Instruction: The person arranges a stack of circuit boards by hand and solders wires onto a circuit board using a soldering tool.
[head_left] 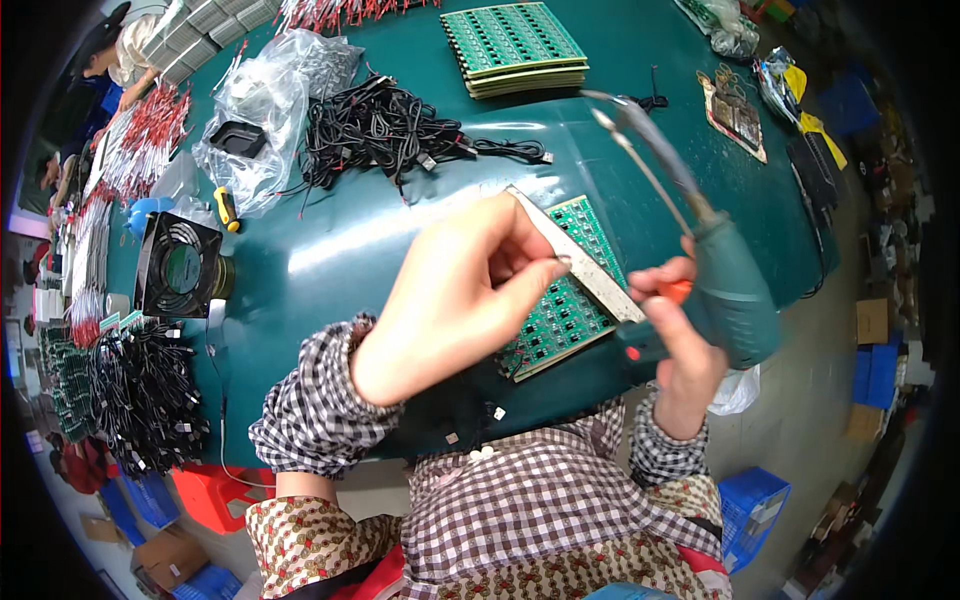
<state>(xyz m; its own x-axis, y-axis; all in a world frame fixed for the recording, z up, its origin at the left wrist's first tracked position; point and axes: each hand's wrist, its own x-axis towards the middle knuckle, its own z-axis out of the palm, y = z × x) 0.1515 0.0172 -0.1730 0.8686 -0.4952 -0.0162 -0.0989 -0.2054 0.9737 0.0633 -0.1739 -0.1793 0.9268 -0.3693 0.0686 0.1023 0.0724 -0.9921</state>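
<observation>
My left hand (460,285) is closed, thumb and forefinger pinched at the edge of a long pale flat strip (590,275). Whether something tiny also sits between the fingertips is hard to make out. The strip slants across a green circuit board panel (560,325) covered with rows of small parts. In my right hand (685,355) is a green soldering gun (738,285), its fingers wrapped at the red trigger. The gun's metal tip (603,120) points up and away, above the table beyond the panel. Motion blurs the gun a little.
Black cables (370,135) lie tangled beyond my left hand. Stacked green panels (515,50) stand at the far side. A black fan (178,265), a yellow screwdriver (226,209) and hanging cable bundles (150,400) are at left. A soldering-iron tray (735,115) lies far right.
</observation>
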